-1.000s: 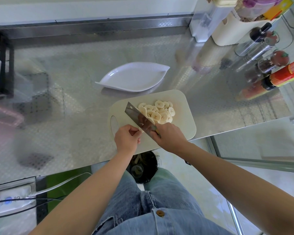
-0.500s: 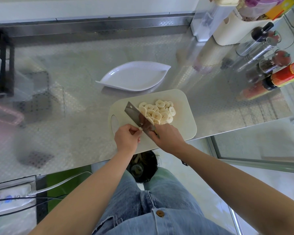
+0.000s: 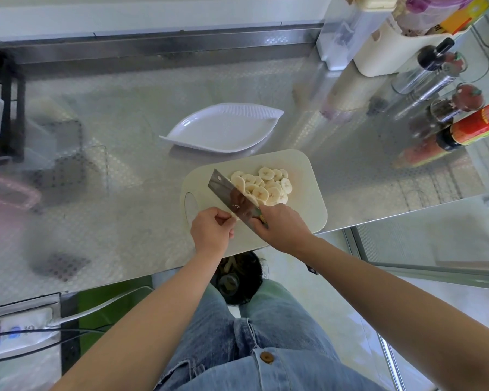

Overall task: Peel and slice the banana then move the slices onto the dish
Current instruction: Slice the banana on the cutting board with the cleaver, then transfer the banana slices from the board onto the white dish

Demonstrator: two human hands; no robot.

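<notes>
Left hand (image 3: 213, 228): I see fingers curled, thumb and fingertips pinching a small banana stub (image 3: 237, 218).
Right hand (image 3: 283, 225): I see it wrapped round the knife (image 3: 235, 200) handle, just right of the left hand.
Forearms: both bare, reaching from the near edge and converging.

You stand at an embossed steel counter (image 3: 96, 193) under bright, even light. A steel rail (image 3: 153, 49) runs along its back, a black rack (image 3: 12, 108) stands left, bottles (image 3: 480, 125) crowd your right (labels unreadable), and pale floor (image 3: 328, 311) lies below.
</notes>
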